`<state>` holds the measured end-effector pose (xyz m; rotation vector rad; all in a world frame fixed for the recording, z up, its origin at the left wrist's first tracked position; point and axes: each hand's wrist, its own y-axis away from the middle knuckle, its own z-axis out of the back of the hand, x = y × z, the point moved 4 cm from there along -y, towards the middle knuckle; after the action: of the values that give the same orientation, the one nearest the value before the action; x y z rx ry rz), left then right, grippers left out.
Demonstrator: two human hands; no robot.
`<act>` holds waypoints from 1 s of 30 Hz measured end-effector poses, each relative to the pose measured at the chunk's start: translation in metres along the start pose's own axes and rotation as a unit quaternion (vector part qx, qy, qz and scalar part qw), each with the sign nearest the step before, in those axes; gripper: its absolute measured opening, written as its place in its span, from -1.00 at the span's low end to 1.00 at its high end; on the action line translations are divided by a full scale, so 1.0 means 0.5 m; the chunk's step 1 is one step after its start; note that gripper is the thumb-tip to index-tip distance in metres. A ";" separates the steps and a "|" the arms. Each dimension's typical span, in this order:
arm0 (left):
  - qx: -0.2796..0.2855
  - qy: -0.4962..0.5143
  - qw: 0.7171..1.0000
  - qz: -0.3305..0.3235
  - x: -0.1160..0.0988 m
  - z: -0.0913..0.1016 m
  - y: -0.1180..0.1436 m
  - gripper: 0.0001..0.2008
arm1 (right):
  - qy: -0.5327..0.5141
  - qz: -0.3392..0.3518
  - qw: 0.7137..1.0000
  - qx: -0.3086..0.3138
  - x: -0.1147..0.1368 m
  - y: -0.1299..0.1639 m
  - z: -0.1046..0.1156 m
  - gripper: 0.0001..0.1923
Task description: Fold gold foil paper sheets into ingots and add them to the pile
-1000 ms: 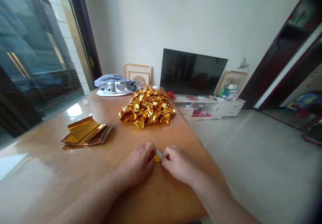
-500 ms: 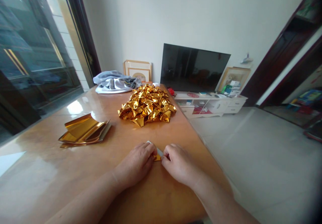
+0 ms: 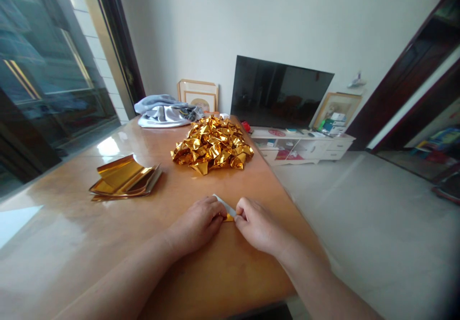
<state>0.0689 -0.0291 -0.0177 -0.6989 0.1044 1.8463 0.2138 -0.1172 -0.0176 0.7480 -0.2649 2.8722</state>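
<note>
A small sheet of gold foil paper (image 3: 228, 218), with its pale back folded over, lies on the table between my hands. My left hand (image 3: 204, 219) is closed on its left part, with the fingers curled over it and hiding much of it. At the right corner, my right hand (image 3: 255, 224) pinches the paper between thumb and fingers. Beyond the hands rises a heap of folded gold foil pieces (image 3: 215, 145). To the left rests a loose stack of gold foil sheets (image 3: 124, 178), curling up at the edges.
The wooden table (image 3: 201, 281) ends along its right edge, beside the tiled floor. Folded grey-blue cloth (image 3: 165, 111) lies at its far end, near framed pictures (image 3: 197, 95). A white sheet (image 3: 16, 222) is at the far left. Behind stand a television (image 3: 280, 92) and a white cabinet (image 3: 309, 147).
The view has shifted slightly. Both hands still hold the foil paper, and a little more of its pale folded strip shows between them.
</note>
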 end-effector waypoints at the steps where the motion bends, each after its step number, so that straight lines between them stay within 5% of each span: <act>1: 0.002 -0.002 1.000 0.002 0.000 0.000 -0.001 -0.82 | -0.001 0.001 1.000 0.000 -0.003 -0.001 -0.001 -0.91; 8: 0.000 -0.018 1.000 0.005 0.006 -0.002 -0.001 -0.83 | -0.030 -0.019 0.999 0.014 -0.020 -0.005 -0.005 -0.94; 13: -0.004 -0.020 1.000 0.004 0.009 -0.005 -0.002 -0.83 | -0.063 0.003 0.998 -0.024 0.018 -0.007 0.000 -0.91; 24: -0.007 -0.027 0.999 0.023 0.017 0.018 0.020 -0.76 | -0.012 -0.112 0.987 0.111 0.007 -0.043 -0.030 -0.87; 30: 0.016 0.000 0.999 0.043 0.028 0.020 0.017 -0.75 | 0.003 -0.110 0.988 0.106 0.019 -0.040 -0.019 -0.95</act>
<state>0.0541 -0.0168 -0.0191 -0.6808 0.1656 1.9234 0.2050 -0.0945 -0.0185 0.7506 0.1203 2.7176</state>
